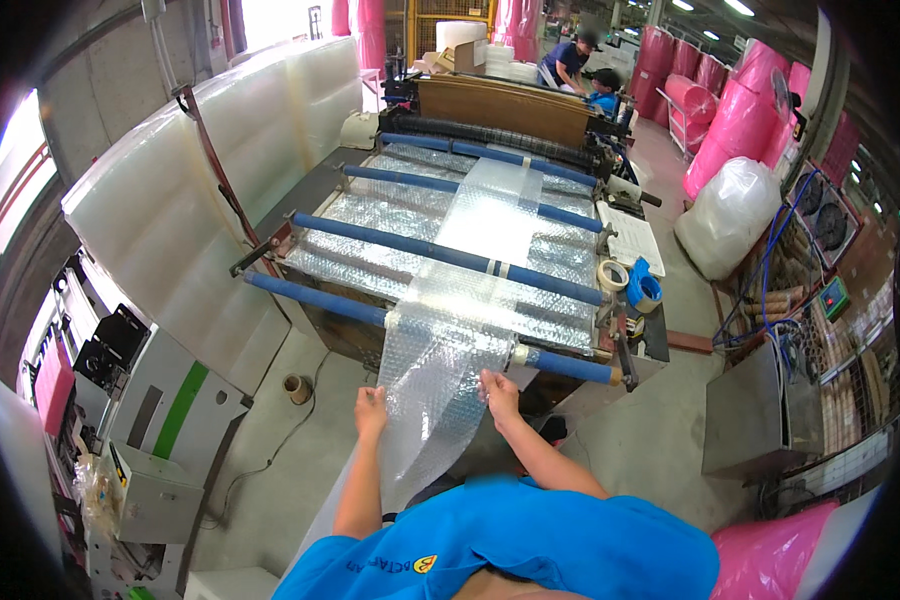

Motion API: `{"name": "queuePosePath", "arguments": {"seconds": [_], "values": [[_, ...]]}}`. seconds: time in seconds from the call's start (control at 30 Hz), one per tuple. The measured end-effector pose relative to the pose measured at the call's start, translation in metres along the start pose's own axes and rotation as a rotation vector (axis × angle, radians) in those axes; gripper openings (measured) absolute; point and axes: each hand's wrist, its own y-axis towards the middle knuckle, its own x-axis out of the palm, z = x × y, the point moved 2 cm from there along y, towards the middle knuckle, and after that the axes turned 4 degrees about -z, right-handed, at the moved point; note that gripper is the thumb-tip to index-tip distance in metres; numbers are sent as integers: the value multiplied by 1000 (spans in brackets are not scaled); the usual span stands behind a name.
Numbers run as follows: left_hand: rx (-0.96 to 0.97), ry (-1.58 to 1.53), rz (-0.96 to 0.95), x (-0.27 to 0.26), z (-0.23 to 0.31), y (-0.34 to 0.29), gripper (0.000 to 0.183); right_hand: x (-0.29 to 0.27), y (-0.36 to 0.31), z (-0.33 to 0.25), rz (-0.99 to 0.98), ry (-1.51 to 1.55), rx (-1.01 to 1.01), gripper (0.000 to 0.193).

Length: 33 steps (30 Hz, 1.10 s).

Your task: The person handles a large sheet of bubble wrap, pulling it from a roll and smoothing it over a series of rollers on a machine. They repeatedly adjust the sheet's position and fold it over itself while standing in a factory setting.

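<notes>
A clear strip of bubble wrap runs over the blue rollers of a machine and hangs down in front of me. At its left edge my left hand is closed, fingers pinching the film. My right hand is closed on the opposite edge, just below the front roller. Between my hands the film is stretched and slightly creased. Its lower part trails down past my left forearm toward the floor.
Tall rolls of white film stand along the left. Tape rolls lie on the machine's right side. A grey cabinet, a white bag and pink rolls are at right. Another person works behind the machine. A cable crosses the floor.
</notes>
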Motion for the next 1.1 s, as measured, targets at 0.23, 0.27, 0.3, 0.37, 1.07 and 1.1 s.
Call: {"name": "queuePosePath", "arguments": {"seconds": [0.23,0.27,0.3,0.37,1.07,1.1], "values": [[-220,-422,-474,-33,-34,6,58,6,-9,0,46,131,42,22],[-343,-384,-554,-37,-46,3,64,7,-12,2,65,151,64,22],[-296,-186,-553,-41,-60,-8,69,9,-16,6,54,168,74,20],[-181,218,-562,-43,-55,-39,79,5,-28,27,17,138,74,20],[36,133,-50,-143,-31,-134,40,79,-196,55,240,48,-92,34],[32,166,-44,-143,-28,-138,40,75,-195,58,251,33,-97,33]]}}
